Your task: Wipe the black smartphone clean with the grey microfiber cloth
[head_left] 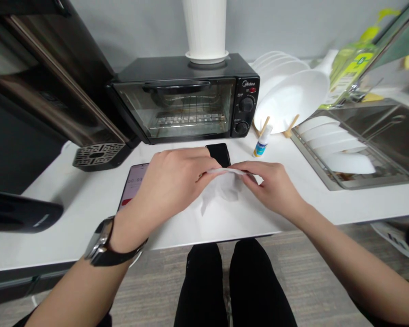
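Note:
Between my two hands a thin white tissue [223, 187] is held up by its top edge over the counter, its lower part hanging loose. My left hand [177, 175], with a dark watch on the wrist, pinches the left end. The right end is pinched by the thumb and fingers of my right hand [271, 184]. Just beyond the tissue lies a black phone [218, 154], partly covered by my left hand. A second phone with a lit screen [134, 181] lies under my left forearm. A small spray bottle [261, 143] with a white cap stands behind my right hand.
A black toaster oven [191, 109] stands against the wall, a white pot [206, 27] on top. White plates [293, 97] lean in a rack to its right. A sink [388, 122] with stacked bowls [334, 138] lies far right. A coffee-machine-like appliance [98, 154] stands left.

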Demonstrator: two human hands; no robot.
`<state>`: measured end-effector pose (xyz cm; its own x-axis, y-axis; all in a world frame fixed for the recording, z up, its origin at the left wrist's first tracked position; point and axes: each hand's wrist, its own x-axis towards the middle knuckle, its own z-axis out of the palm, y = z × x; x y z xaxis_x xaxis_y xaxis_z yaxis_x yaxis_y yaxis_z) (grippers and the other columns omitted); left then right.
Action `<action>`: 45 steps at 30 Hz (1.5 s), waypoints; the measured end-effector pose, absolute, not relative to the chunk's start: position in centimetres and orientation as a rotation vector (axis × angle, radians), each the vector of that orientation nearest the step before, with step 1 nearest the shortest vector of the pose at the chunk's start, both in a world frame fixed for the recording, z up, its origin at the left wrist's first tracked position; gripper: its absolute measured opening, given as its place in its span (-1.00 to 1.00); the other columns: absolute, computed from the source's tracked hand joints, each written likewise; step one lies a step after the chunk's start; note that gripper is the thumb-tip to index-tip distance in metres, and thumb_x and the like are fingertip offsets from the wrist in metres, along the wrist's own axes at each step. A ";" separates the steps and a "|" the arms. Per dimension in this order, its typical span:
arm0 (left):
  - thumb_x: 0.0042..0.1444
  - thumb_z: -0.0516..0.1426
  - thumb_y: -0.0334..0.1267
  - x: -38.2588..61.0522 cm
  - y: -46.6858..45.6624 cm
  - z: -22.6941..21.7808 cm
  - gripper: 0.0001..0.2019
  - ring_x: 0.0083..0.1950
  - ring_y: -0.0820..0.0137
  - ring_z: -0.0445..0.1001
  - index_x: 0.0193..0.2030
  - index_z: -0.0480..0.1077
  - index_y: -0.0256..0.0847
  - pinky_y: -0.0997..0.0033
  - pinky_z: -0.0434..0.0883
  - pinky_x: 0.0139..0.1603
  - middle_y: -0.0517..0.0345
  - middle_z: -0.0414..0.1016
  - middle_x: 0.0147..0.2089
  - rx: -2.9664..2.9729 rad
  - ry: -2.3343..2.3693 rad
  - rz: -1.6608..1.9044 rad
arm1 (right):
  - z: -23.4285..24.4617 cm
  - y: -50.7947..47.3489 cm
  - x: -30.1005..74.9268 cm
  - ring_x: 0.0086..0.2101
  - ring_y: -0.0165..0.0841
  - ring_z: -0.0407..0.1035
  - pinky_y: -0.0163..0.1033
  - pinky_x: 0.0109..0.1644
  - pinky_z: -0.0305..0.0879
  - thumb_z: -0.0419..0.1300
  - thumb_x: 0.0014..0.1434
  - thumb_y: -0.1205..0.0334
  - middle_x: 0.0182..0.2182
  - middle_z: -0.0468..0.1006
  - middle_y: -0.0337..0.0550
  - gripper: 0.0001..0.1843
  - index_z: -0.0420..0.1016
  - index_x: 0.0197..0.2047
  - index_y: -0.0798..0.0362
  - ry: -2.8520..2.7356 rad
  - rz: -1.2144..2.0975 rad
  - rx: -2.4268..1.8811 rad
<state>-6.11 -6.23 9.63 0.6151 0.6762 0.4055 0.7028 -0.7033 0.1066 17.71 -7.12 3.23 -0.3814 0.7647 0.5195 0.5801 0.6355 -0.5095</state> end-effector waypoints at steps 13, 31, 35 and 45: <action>0.43 0.12 -0.26 -9.4 -14.5 3.9 -0.82 0.36 0.16 0.50 -0.20 0.50 -0.21 -0.05 0.49 0.38 -0.04 0.50 0.35 -3.003 -0.910 -0.567 | 0.3 -13.9 19.7 0.25 -0.19 0.47 -0.01 0.34 0.50 0.14 0.43 0.37 0.18 0.62 -0.01 -0.77 0.58 0.06 0.16 -2.528 0.139 -0.656; 0.40 0.10 -0.33 -8.9 -16.7 0.1 -0.89 0.31 0.16 0.55 -0.12 0.46 -0.20 -0.12 0.52 0.35 0.00 0.53 0.33 -3.044 -1.033 -0.544 | -1.0 -16.5 20.8 -0.03 -0.32 0.63 -0.18 0.09 0.61 0.11 0.45 0.26 -0.05 0.73 -0.11 -0.81 0.54 0.00 0.04 -2.377 0.507 -0.859; 0.40 0.13 -0.32 -9.2 -16.3 0.5 -0.92 0.25 0.23 0.58 -0.11 0.46 -0.18 0.01 0.53 0.35 0.04 0.54 0.31 -3.061 -1.227 -0.658 | -0.1 -15.3 19.7 -0.19 -0.33 0.58 -0.21 -0.13 0.54 0.08 0.48 0.19 -0.17 0.66 -0.13 -0.79 0.54 -0.11 0.00 -2.287 0.637 -1.052; 0.38 0.16 -0.19 -9.8 -14.7 0.2 -0.88 0.20 0.06 0.48 -0.16 0.43 -0.17 -0.15 0.53 0.18 -0.07 0.48 0.14 -2.855 -1.572 -0.555 | -0.8 -12.4 17.3 -0.49 -0.41 0.34 -0.23 -0.40 0.21 0.20 0.41 0.03 -0.46 0.45 -0.31 -0.68 0.40 -0.36 -0.01 -2.280 0.495 -1.452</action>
<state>-9.85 -14.71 0.21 0.4949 0.8431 0.2105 0.7881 -0.5375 0.2999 17.30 -12.42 -0.84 -0.3867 0.9123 0.1351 0.7743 0.4007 -0.4898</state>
